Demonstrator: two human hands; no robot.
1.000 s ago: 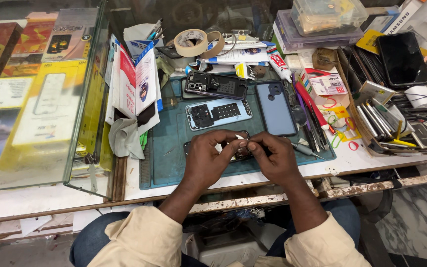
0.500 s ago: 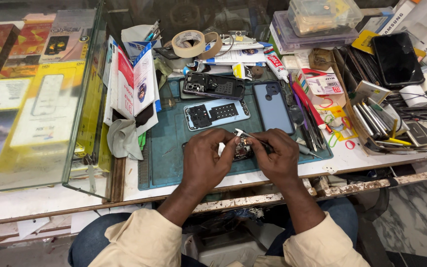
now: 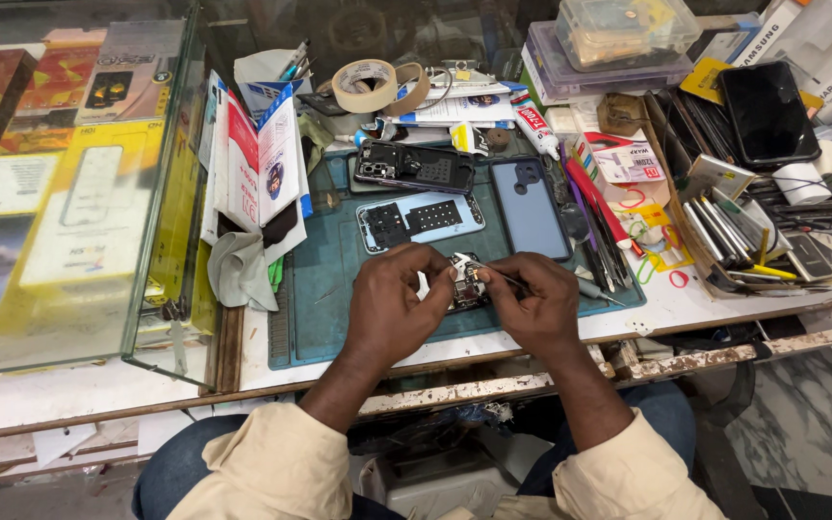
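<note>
My left hand [image 3: 399,300] and my right hand [image 3: 530,306] meet over a teal work mat [image 3: 325,289]. Between them lies a small phone circuit board [image 3: 464,279], held by the fingers of my left hand. My right hand pinches thin metal tweezers [image 3: 505,278] whose tips touch the board. Just beyond the hands on the mat lie a light blue phone frame [image 3: 421,220], a dark opened phone body [image 3: 414,166] and a blue phone back cover [image 3: 529,207].
A glass display case [image 3: 69,193] with boxed goods stands at the left. Tape rolls [image 3: 377,85], a glue tube [image 3: 532,123] and plastic boxes [image 3: 609,48] crowd the back. A tray of phone parts [image 3: 743,231] and a dark phone [image 3: 767,111] are at the right. Screwdrivers [image 3: 594,226] lie beside the mat.
The hands stay together over the board with only small finger shifts; the tweezers keep working at it. The view has shifted slightly.
</note>
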